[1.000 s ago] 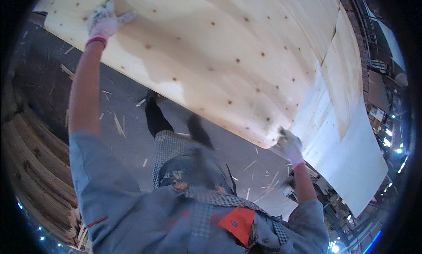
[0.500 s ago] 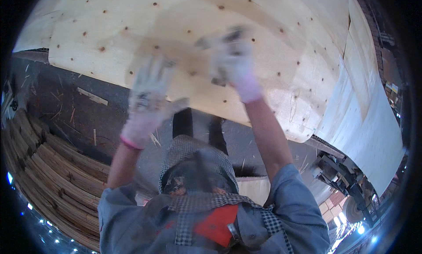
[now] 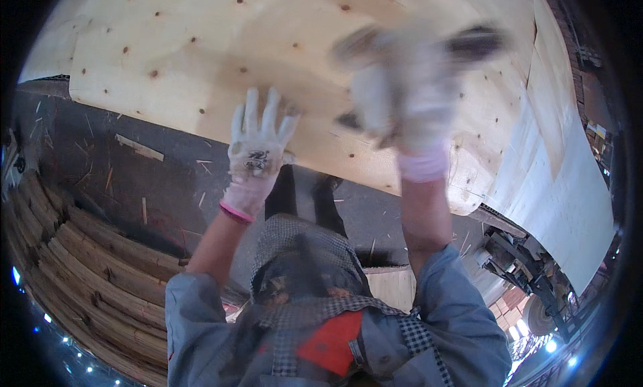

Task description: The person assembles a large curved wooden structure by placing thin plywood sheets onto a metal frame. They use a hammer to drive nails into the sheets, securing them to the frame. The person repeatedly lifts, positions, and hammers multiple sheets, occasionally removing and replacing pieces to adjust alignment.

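A broad, knotted wood sheet [image 3: 295, 72] is filling the upper half of the frame, its near edge slanting from the left down toward right of centre. The left hand [image 3: 258, 146], gloved, is hovering at or over that edge in mid-frame; its fingers are spreading and gripping nothing, though whether the fingertips are touching the wood is hard to tell. The right hand [image 3: 425, 99] is showing only as a blur over the sheet, upper right of centre, so I cannot tell whether it is holding anything.

For good handling, both palms should be lying flat and well apart, sharing the pressure, since a sheet this thin-looking is probably bending or cracking under a single push. The fingers should be clearing the raw edge, where splinters are likely. At right, a paler sheet [image 3: 549, 206] is reaching past the knotted one; sleeves should be avoiding its corner. Feet should be minding the scraps [image 3: 139, 148] that are littering the floor [image 3: 174, 166] at left.
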Tool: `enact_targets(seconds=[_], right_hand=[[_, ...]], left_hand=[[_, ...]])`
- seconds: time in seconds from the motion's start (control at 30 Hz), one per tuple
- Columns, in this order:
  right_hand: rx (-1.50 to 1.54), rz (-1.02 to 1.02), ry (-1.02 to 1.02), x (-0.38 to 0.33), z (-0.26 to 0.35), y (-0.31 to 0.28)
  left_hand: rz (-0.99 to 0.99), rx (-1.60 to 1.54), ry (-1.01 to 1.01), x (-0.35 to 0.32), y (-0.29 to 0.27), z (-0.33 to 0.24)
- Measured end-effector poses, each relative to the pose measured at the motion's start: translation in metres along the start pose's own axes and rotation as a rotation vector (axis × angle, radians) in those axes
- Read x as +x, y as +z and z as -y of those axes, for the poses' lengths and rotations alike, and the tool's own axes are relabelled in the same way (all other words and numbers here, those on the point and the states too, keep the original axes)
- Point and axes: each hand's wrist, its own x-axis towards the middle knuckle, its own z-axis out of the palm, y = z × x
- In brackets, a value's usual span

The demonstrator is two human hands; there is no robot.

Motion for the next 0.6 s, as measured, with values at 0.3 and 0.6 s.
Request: enact_targets(seconds=[0.3,0.6], right_hand=[[-0.146,0.095,0.604,0.018,-0.07,-0.003],[0.633,-0.12,0.68,0.001,-0.102,-0.026]], left_hand=[[-0.023,-0.02,0.035,0.003,-0.003,0.0],[-0.1,-0.054,0.089,0.007,-0.01,0.003]])
